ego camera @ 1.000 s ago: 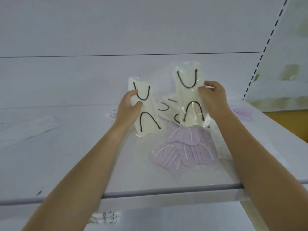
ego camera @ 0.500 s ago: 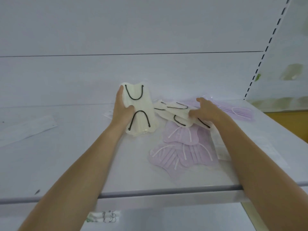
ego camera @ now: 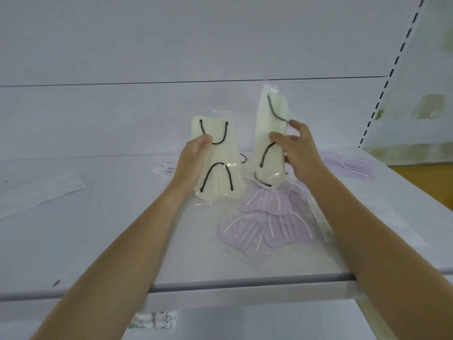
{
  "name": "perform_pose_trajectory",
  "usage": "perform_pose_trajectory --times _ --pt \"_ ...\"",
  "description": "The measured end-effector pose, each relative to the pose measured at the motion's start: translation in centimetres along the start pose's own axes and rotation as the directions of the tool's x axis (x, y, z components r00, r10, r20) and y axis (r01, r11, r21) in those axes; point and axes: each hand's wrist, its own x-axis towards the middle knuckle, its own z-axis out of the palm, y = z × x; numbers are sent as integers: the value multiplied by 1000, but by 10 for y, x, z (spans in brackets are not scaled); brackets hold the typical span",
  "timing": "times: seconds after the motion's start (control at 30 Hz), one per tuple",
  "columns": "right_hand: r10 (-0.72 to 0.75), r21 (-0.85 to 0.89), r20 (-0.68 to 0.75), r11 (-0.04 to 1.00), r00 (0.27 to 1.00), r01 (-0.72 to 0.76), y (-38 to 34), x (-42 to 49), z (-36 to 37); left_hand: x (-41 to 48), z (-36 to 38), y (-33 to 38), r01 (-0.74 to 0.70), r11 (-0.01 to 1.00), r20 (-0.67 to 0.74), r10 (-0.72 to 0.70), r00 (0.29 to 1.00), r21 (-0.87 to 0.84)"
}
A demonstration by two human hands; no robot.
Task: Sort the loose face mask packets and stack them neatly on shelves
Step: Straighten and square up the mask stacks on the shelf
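Standing at a white shelf [ego camera: 98,241], both arms reaching in over its front edge. Left hand [ego camera: 193,158] raised above the board, thumb laid across the front of a cream mask packet with black ear loops [ego camera: 220,165], fingers hidden behind it, so a wraparound grip on the packet's left edge; packet upright, flat face toward the camera, lower end just beyond the wrist and clear film trailing below. Right hand [ego camera: 297,153] level with the left and a little apart from it, pinching a second cream mask packet [ego camera: 269,133] between thumb on the front and fingers at the back edge, forefinger lifted near the upper loop; this packet upright too, turned partly edge-on, top rising well above the fingertips. Cannot tell whether its lower end touches what lies beneath. Directly under and just nearer than the right hand, a loose overlapping heap of lilac mask packets with white loops [ego camera: 272,222] flat on the shelf. Beyond the right wrist, further right, one more lilac packet [ego camera: 348,166] lying flat. Behind the left hand, a printed leaflet [ego camera: 166,166]; well off to the left of it, a long white paper slip [ego camera: 41,190]. Below the left forearm, on the lower level, a small packet [ego camera: 157,323], blurred.
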Motion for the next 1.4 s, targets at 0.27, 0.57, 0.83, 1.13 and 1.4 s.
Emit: perform_pose_trajectory --times 0.27,0.57,0.83,1.13,1.4 --pt "-76 -383 223 910 972 159 17 -6 31 -4 1 0 -92 981 67 81 994 174" --pt "67 -758 173 646 983 89 32 9 0 4 -8 -9 -75 977 -65 90 994 199" --pt "-200 -246 -120 955 972 166 17 6 0 2 -8 -7 -3 986 -160 30 987 165" --pt "-138 -355 480 872 866 336 19 -21 30 -3 5 4 1 998 62 -4 998 60" --pt "-165 -576 560 626 812 525 4 -41 41 -18 -14 22 -45 991 -33 49 998 124"
